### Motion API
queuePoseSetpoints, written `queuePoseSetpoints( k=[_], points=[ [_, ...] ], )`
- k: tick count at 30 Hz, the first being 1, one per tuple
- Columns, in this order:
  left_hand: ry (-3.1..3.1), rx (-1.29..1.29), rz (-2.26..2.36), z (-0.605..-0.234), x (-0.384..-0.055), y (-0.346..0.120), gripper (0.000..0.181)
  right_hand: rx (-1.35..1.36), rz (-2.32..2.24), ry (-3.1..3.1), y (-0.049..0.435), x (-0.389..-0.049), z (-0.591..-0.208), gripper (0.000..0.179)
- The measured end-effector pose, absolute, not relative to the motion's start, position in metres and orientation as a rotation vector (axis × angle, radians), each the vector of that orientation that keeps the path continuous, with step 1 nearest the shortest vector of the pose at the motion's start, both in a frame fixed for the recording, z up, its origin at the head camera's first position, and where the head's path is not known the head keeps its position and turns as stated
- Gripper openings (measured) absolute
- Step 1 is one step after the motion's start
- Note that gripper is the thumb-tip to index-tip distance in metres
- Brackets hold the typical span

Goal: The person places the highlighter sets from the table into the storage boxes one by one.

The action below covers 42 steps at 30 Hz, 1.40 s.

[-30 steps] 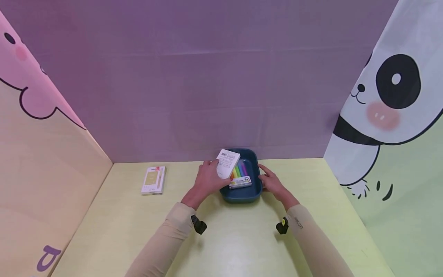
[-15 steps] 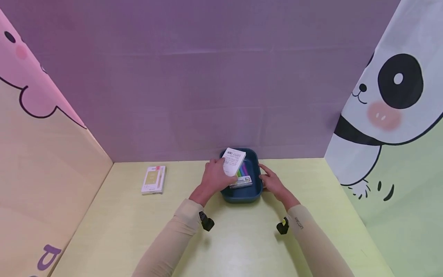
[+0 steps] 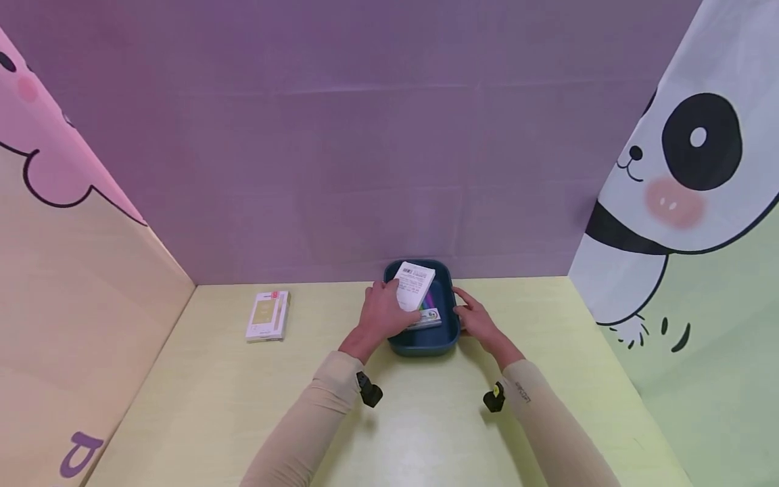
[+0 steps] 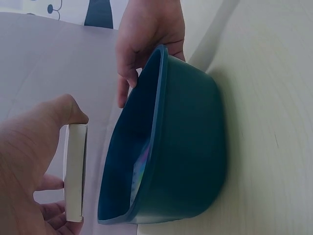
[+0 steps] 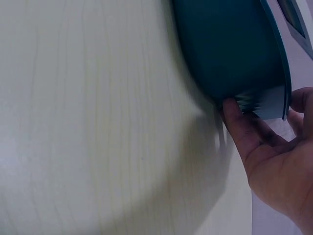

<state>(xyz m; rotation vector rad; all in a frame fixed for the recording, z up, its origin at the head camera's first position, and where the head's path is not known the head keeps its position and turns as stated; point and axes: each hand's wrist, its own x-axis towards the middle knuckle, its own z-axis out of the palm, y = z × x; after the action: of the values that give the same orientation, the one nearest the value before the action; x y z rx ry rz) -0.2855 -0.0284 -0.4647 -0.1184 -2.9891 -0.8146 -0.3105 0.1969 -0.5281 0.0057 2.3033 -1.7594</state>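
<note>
My left hand (image 3: 382,312) grips a thin white box (image 3: 415,284) with a barcode and small print. It holds the box tilted over the left part of a dark blue plastic bin (image 3: 422,346). In the left wrist view, the thumb and fingers pinch opposite ends of the box (image 4: 75,171), which stands apart from the rim there. A rainbow-coloured pack (image 3: 431,316) with a white label lies inside the bin, partly covered by the box. My right hand (image 3: 479,323) holds the bin's right side, its thumb by the rim and fingers against the outer wall (image 5: 230,58).
Another white box (image 3: 268,316) with a gold panel and a red corner lies on the pale wooden table (image 3: 414,426), left of the bin. A purple backdrop (image 3: 335,169) rises right behind the bin. Printed side panels flank the table, with a panda (image 3: 700,142) on the right.
My left hand has moved right with the white box, which now sits further over the bin and covers more of the rainbow-coloured pack. My right hand stays at the bin's side.
</note>
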Motion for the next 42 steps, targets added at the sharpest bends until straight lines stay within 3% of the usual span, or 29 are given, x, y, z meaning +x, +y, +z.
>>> queuePoseSetpoints(
  k=[23,32,42],
  points=[
    [-3.001,-0.171,-0.721,-0.471,-0.29,-0.013,0.088,0.011,-1.781,2.297,0.196,-0.316,-0.534,0.054],
    [-2.982,-0.24,-0.613,-0.483,-0.292,-0.018,0.105,-0.015,-1.82,2.267,0.196,-0.315,-0.535,0.054],
    [-2.994,-0.243,-0.59,-0.485,-0.293,-0.031,0.092,0.016,-1.767,2.315,0.196,-0.312,-0.532,0.054]
  ],
)
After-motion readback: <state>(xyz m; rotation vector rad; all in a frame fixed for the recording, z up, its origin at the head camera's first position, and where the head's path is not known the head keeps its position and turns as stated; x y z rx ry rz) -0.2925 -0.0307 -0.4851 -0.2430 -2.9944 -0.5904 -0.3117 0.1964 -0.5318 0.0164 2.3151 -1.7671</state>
